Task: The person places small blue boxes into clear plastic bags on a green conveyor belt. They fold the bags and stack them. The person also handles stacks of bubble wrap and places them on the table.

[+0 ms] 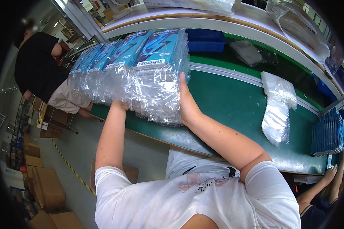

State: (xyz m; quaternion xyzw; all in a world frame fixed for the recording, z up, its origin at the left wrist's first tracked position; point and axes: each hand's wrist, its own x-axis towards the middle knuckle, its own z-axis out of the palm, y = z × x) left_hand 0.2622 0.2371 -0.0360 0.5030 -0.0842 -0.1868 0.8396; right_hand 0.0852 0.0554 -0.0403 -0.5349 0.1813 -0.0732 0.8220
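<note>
Several stacks of flat blue boxes (156,45) in clear plastic bags (153,91) stand in a row at the far left of the green table. The loose bag ends hang toward me, crinkled and shiny. My right hand (189,107) lies flat along the right side of the nearest stack, one digit stretched upward; its other fingers are partly hidden. At the row's front lower edge is my left hand (120,104), touching the plastic, its fingers covered by the bags.
Empty clear bags (277,110) lie on the green table (225,99) to the right. A blue bin (206,40) stands behind, under a shelf (172,17). Blue boxes (328,133) and a co-worker's hands (330,174) are far right. Another person (38,65) stands left, above cartons (47,187).
</note>
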